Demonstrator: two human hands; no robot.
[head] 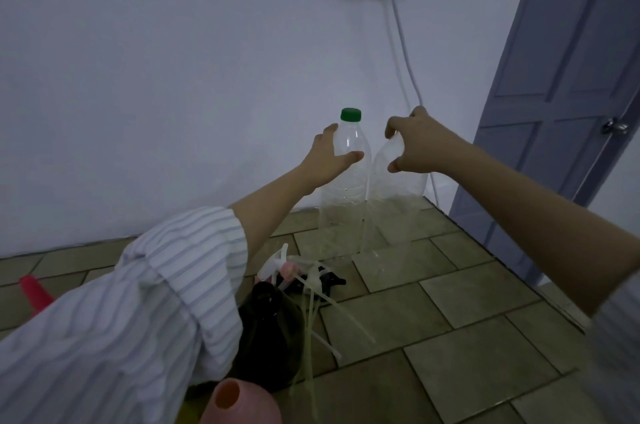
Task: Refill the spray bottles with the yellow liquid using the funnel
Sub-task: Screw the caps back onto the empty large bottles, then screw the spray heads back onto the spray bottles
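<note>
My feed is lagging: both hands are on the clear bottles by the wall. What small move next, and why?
Probably lift both bottles away from the wall toward you. The left hand grips the green-capped bottle, the right hand the second bottle, and the spray heads lie nearer you.

The light was dim, bluish and even. Faint glints lay on the green-capped bottle (346, 178) in the left grip (329, 157). The striped sleeve (156, 302) below that grip was blurred; the door (568, 60) to its right bowed with wide-angle distortion.
</note>
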